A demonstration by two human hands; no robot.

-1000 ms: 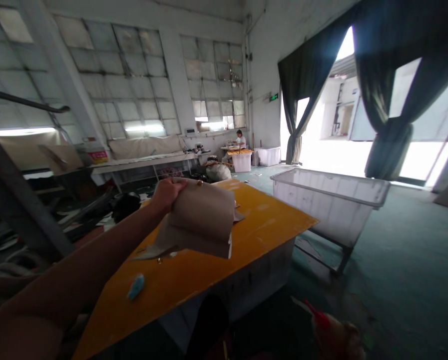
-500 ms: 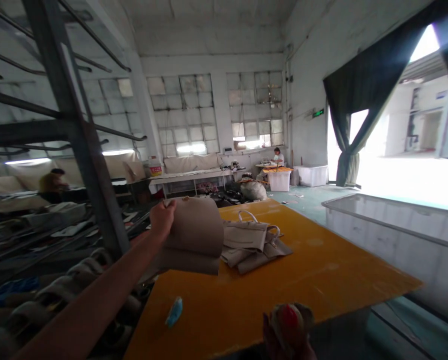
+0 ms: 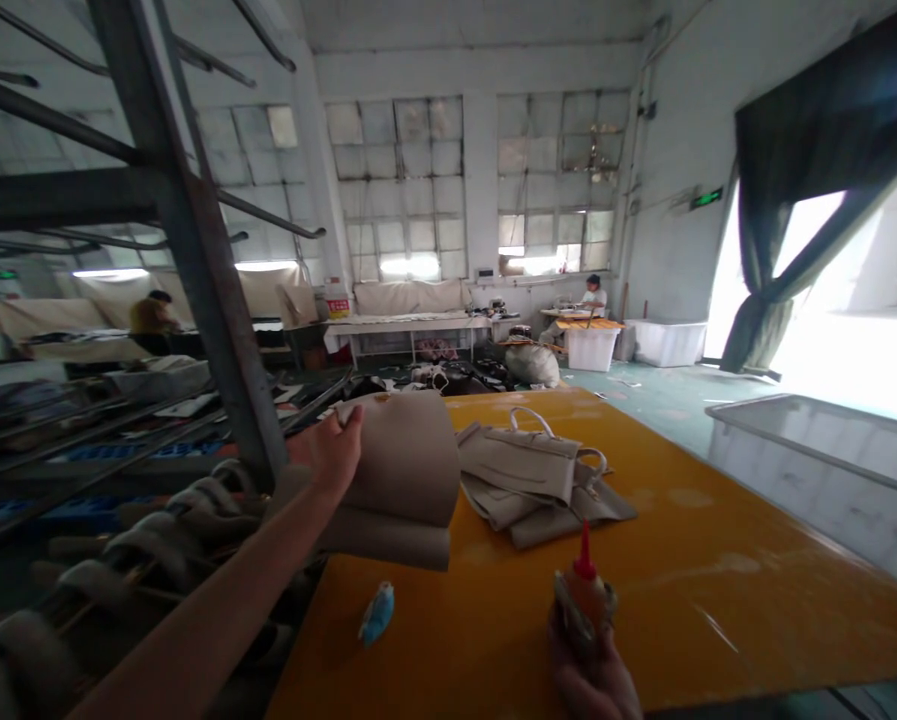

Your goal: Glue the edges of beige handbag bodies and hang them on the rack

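My left hand (image 3: 333,452) grips a folded beige leather piece (image 3: 407,478) by its top edge, held up over the left side of the yellow table (image 3: 688,580). My right hand (image 3: 594,668) is low at the bottom of the view, closed round a small glue bottle with a red pointed tip (image 3: 584,587), standing upright over the table's near part. A pile of beige bag pieces with handles (image 3: 542,475) lies on the table just right of the held piece. A small blue object (image 3: 377,613) lies on the table below my left hand.
A grey metal rack (image 3: 200,260) hung with beige straps (image 3: 193,520) stands to the left. A large translucent bin (image 3: 830,470) sits to the right of the table. Two people sit at benches far back; a dark curtain hangs by the bright doorway.
The view swung left and closer to the table. My right hand rose into view with the red-tipped bottle. My left hand kept hold of the beige piece.
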